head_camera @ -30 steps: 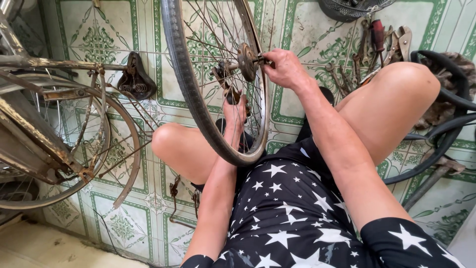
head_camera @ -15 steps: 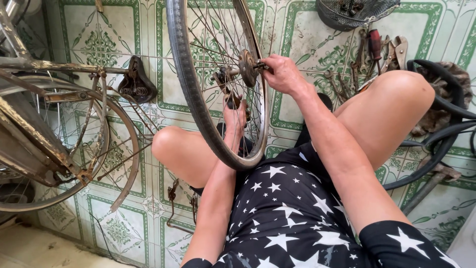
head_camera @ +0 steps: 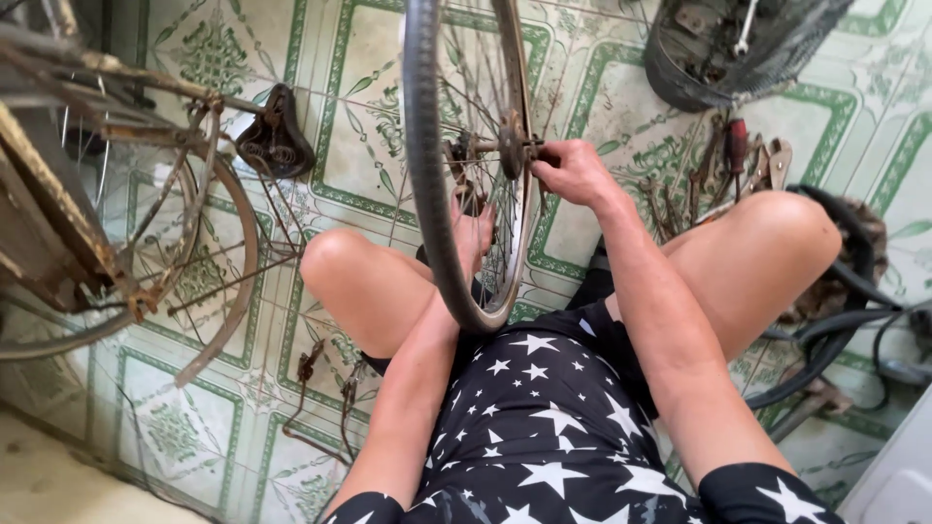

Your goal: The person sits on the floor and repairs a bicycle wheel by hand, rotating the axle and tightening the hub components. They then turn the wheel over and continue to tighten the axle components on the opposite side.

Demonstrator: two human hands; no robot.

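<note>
The bicycle wheel [head_camera: 427,184] stands upright between your bent knees, its tyre low against your lap. A rusty bicycle frame [head_camera: 87,194] leans at your left, a black saddle [head_camera: 275,144] beside it. Your right hand [head_camera: 575,173] is closed on the hub axle's end [head_camera: 519,147] — your left hand [head_camera: 474,233] reaches in behind the spokes, its grip hidden.

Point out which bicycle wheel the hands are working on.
The upright grey-tyred spoked wheel between the knees: right hand at its hub axle, left hand behind the spokes. The rusty bare-rimmed wheel at left goes untouched.
</note>
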